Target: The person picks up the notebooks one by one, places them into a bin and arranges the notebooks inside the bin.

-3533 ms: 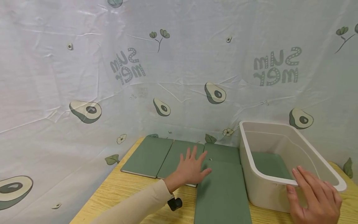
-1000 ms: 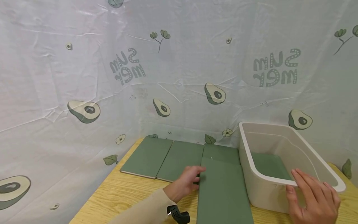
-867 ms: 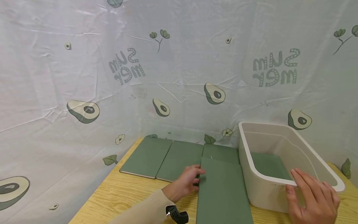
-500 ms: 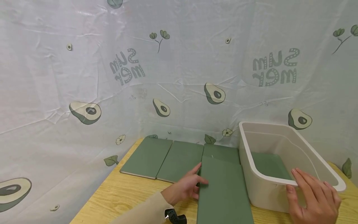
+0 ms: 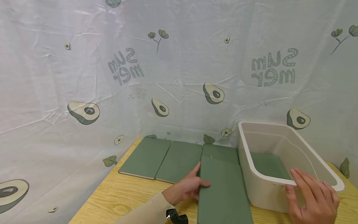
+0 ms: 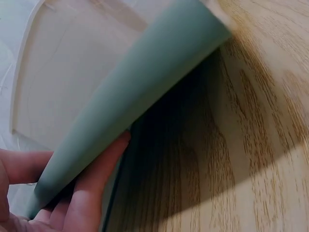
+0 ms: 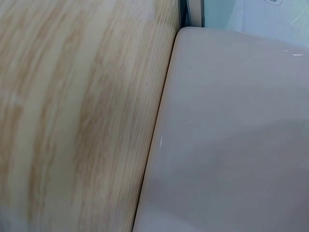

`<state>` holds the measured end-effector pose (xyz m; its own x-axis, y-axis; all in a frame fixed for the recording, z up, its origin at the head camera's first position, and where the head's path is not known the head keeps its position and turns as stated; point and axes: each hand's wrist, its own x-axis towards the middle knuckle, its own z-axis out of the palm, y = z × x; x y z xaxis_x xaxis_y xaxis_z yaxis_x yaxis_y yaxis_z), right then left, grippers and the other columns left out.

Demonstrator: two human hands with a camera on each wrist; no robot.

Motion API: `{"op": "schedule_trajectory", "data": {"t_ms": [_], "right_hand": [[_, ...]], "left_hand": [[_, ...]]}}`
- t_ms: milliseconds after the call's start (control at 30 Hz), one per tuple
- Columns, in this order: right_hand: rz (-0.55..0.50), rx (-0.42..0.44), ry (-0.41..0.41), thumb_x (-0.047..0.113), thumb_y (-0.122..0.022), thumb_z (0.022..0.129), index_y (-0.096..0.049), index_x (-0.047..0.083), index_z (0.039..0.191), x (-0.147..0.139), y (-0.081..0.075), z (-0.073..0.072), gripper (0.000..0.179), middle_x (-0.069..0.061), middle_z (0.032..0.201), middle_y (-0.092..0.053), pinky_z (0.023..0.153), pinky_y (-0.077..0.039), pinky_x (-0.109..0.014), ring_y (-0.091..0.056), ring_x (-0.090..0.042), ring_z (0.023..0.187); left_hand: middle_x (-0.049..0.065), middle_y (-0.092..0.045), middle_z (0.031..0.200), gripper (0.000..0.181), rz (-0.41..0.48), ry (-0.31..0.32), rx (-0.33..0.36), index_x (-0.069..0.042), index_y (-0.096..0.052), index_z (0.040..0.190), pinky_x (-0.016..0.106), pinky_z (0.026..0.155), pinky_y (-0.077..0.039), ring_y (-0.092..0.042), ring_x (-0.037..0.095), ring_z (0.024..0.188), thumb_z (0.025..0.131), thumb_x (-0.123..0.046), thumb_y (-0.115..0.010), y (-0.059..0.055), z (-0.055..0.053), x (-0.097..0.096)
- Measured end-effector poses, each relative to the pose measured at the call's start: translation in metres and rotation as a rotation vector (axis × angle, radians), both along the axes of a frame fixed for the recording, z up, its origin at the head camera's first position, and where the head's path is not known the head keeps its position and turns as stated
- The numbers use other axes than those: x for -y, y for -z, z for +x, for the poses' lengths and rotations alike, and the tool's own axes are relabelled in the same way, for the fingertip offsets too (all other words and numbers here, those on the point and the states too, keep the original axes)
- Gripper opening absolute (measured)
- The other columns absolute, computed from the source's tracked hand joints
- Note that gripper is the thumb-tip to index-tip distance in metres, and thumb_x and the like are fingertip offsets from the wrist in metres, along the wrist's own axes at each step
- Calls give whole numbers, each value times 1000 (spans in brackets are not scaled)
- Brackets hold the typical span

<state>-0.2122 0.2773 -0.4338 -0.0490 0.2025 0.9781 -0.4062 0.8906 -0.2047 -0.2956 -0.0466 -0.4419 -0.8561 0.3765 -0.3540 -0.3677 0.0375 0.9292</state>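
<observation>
My left hand pinches the left edge of a green notebook, thumb on its cover and fingers underneath. In the left wrist view the notebook stands tilted above the table, with my fingers behind its lower edge. Its far end overlaps another green notebook at the back. Two more green notebooks lie flat to the left, one in the middle and one at the far left. My right hand holds the near rim of a pale plastic bin, fingers over the rim and thumb outside.
A flat green item lies inside the bin. Behind the wooden table hangs a white curtain with avocado prints. In the right wrist view the bin's wall stands on the table beside a pale book edge.
My left hand was spread over the notebooks, then came down and nearer to the front notebook's left edge. Its thumb now lies farther onto the cover. The right hand keeps its place.
</observation>
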Motion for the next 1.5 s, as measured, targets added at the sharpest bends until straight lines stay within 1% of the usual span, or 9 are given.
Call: {"op": "schedule_trajectory", "data": {"t_ms": [200, 400, 600, 733, 900, 1033, 1167, 1367, 1500], "right_hand": [[0, 2, -1, 48, -64, 101, -82, 5, 117, 2, -2, -1, 50, -11, 126, -78, 120, -31, -28, -69, -24, 128], [1, -23, 3, 48, -64, 100, -83, 5, 115, 1, -2, -2, 49, -11, 124, -79, 119, -32, -27, -71, -29, 122], [-3, -20, -5, 47, -65, 100, -83, 5, 116, 0, -1, -1, 48, -10, 124, -79, 119, -32, -27, -70, -21, 126], [-6, -18, -6, 47, -65, 100, -83, 5, 116, 0, -1, -1, 48, -10, 124, -79, 119, -32, -27, -70, -21, 127], [-7, -25, -4, 47, -65, 100, -83, 6, 115, -1, -1, -2, 48, -10, 124, -79, 119, -32, -27, -70, -22, 125], [-1, -20, -2, 47, -64, 100, -83, 5, 116, -1, -1, -2, 48, -10, 124, -79, 119, -32, -28, -70, -23, 126], [6, -11, 3, 48, -64, 101, -82, 5, 116, -2, -1, -2, 49, -11, 124, -79, 120, -32, -28, -70, -24, 126], [-5, 15, 10, 50, -64, 101, -82, 6, 118, -1, 0, 1, 50, -11, 126, -78, 121, -32, -28, -69, -22, 129], [-11, 5, 4, 49, -64, 100, -82, 6, 117, 0, -1, 0, 50, -11, 125, -79, 120, -32, -28, -69, -25, 127]], "left_hand": [[27, -58, 141, 108, 42, -32, -28, -25, -4, 173, 61, 84, -63, -76, 43, 106, 94, 7, -71, -4, 1, 0], [29, -53, 147, 107, 88, -51, -80, -24, -9, 173, 58, 86, -63, -75, 38, 107, 92, 10, -70, -11, 3, -4], [29, -53, 150, 105, 85, -54, -145, -24, -11, 173, 55, 83, -64, -76, 39, 106, 93, 8, -70, -23, 3, -4], [28, -60, 146, 104, 89, -69, -169, -23, -9, 173, 53, 82, -65, -77, 37, 105, 95, 6, -70, -36, -1, 0], [28, -62, 144, 101, 115, -100, -181, -26, -9, 173, 47, 79, -65, -79, 28, 95, 97, 4, -68, -52, -8, 4], [28, -58, 149, 100, 140, -141, -182, -32, -10, 173, 37, 68, -63, -77, 18, 81, 98, 2, -68, -63, -15, 6], [26, -56, 153, 100, 176, -177, -195, -37, -13, 172, 28, 55, -54, -74, 13, 72, 98, 2, -68, -75, -23, 9], [23, -51, 157, 98, 214, -208, -207, -42, -14, 171, 26, 58, -54, -72, 14, 74, 99, 1, -66, -96, -34, 17], [21, -54, 156, 97, 229, -247, -200, -45, -16, 170, 26, 59, -53, -72, 16, 77, 100, -1, -67, -112, -40, 20]]}}
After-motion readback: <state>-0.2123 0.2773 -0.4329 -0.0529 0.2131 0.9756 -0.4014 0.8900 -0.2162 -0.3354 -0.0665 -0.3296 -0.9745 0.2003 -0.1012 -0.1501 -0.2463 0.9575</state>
